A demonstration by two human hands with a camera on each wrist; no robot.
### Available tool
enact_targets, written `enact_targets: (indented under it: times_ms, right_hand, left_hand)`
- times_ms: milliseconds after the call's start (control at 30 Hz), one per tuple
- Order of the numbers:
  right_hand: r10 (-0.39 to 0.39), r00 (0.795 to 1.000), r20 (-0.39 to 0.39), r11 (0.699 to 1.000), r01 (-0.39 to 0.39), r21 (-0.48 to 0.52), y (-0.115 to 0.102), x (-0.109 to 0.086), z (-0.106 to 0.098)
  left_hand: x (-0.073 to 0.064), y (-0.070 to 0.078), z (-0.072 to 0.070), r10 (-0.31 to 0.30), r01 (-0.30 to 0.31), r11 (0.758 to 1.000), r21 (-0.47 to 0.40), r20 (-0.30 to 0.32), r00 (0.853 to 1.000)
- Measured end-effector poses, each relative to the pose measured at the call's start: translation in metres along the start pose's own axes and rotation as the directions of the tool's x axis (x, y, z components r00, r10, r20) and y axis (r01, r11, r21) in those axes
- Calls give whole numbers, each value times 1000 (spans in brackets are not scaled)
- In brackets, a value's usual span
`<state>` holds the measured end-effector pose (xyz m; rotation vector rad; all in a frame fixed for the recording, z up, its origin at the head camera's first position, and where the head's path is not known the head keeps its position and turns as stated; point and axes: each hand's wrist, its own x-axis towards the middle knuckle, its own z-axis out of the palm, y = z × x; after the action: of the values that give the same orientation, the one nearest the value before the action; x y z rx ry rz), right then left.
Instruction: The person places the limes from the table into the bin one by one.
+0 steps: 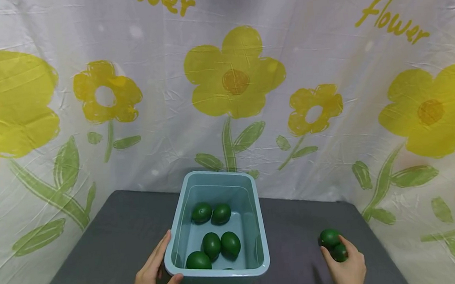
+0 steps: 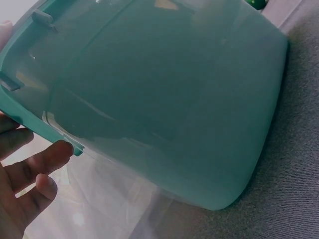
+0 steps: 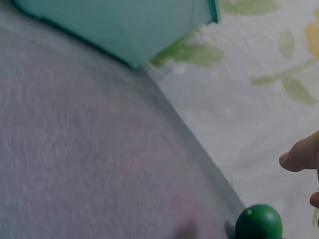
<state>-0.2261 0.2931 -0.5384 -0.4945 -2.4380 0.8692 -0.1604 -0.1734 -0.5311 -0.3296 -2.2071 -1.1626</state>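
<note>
A light blue-green plastic bin (image 1: 223, 191) stands mid-table, with several dark green, egg-shaped fruits like avocados (image 1: 230, 244) inside. My left hand (image 1: 151, 272) holds its near left corner, thumb on the front rim, fingers along the left side. In the left wrist view, fingertips (image 2: 62, 149) touch the bin's rim. To the right, two more avocados (image 1: 329, 237) sit close together on the table. My right hand (image 1: 348, 266) is over the nearer one, thumb and finger spread on either side. The right wrist view shows one avocado (image 3: 259, 222) below the thumb (image 3: 299, 155), apart from it.
A dark grey cloth (image 1: 290, 240) covers the table. Behind it and at both sides hangs a white curtain (image 1: 162, 134) printed with yellow flowers. The bin's raised walls stand between my two hands.
</note>
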Motion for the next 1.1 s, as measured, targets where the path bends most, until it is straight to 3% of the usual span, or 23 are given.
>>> enact_targets:
  times_ms: [200, 400, 900, 1100]
  right_hand:
    - [-101, 995, -5, 994, 100, -47, 17, 7, 2]
    - [-229, 970, -77, 971, 223, -81, 38, 13, 9]
    - [-163, 985, 52, 969, 169, -179, 59, 21, 11]
    - [-158, 986, 56, 966, 166, -198, 69, 26, 11]
  left_hand:
    - [0, 0, 0, -6, 6, 1000, 8, 3, 1000]
    - [0, 1, -1, -5, 5, 1000, 7, 1, 1000]
    - [-1, -1, 0, -24, 24, 1000, 10, 6, 1000]
    - [-1, -1, 0, -6, 6, 1000, 4, 0, 1000]
